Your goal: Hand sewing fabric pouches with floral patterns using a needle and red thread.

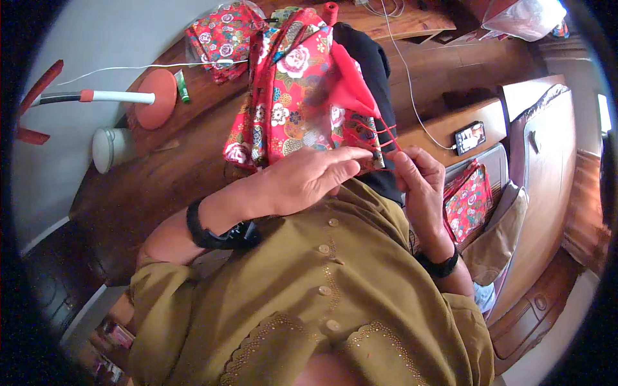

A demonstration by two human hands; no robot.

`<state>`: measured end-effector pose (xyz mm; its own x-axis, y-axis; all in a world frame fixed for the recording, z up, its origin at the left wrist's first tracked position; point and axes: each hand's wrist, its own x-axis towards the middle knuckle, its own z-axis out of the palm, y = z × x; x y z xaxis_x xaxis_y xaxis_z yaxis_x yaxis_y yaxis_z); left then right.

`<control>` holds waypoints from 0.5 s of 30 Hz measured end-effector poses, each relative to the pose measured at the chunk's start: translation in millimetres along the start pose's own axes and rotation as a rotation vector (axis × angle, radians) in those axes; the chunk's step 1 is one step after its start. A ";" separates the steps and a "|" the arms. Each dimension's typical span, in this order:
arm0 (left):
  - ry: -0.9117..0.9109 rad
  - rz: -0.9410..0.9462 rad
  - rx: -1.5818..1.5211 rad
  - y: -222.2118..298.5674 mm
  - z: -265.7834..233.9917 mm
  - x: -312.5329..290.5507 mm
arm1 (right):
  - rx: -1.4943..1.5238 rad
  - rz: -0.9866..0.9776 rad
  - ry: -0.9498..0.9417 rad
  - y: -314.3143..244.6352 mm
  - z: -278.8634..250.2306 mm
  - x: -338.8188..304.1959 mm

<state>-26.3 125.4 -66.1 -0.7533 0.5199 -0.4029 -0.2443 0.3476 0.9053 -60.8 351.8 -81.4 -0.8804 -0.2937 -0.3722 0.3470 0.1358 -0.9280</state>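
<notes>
My right hand (420,172) is closed in a pinch on a red cord (388,127) in front of my body. The cord runs up to plain red fabric (354,80) and makes a few thin loops by the fingertips. My left hand (315,175) lies flat and palm-down at the cord's left, its fingers stretched out and their tips close to the loops; its underside is hidden. Beyond both hands spreads a red floral cloth (283,109) with white and pink flowers, partly over my dark-clad leg (367,42).
More floral cloth in a clear bag (225,35) sits on the wooden table (193,119), near a red-based lamp (156,100), a green tube (182,87) and a red thread spool (330,13). A phone (470,138) on a white cable and folded floral pieces (468,199) lie at the right.
</notes>
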 end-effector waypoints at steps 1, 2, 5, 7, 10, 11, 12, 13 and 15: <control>0.040 0.052 -0.044 -1.1 3.6 3.7 | 0.001 0.001 0.003 -2.0 0.0 -1.6; 0.081 0.104 -0.089 -2.7 7.3 7.5 | -0.028 -0.017 0.005 -3.8 0.5 -3.6; 0.217 0.291 0.024 -13.2 19.0 23.0 | -0.080 -0.021 -0.002 -9.1 -3.3 -7.9; 0.218 0.298 0.045 -10.6 20.2 27.3 | -0.072 -0.075 -0.018 -11.5 -2.9 -11.0; 0.235 0.305 0.062 -4.8 20.3 31.2 | -0.136 -0.079 -0.046 -14.0 -7.3 -16.2; 0.250 0.306 0.058 -3.7 20.8 32.3 | -0.135 -0.077 -0.044 -13.5 -7.0 -17.0; 0.249 0.306 0.057 -3.6 22.2 33.7 | -0.120 -0.080 -0.043 -13.8 -6.3 -17.6; 0.267 0.334 0.059 -4.2 24.2 34.9 | -0.106 -0.084 -0.041 -14.2 -6.3 -18.3; 0.282 0.363 0.061 -3.2 25.9 36.6 | -0.128 -0.040 -0.047 -17.1 -9.1 -20.1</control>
<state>-37.4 163.5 -87.2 -0.9221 0.3869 -0.0013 0.0957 0.2315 0.9681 -52.0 364.0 -57.9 -0.8756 -0.3451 -0.3380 0.2650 0.2420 -0.9334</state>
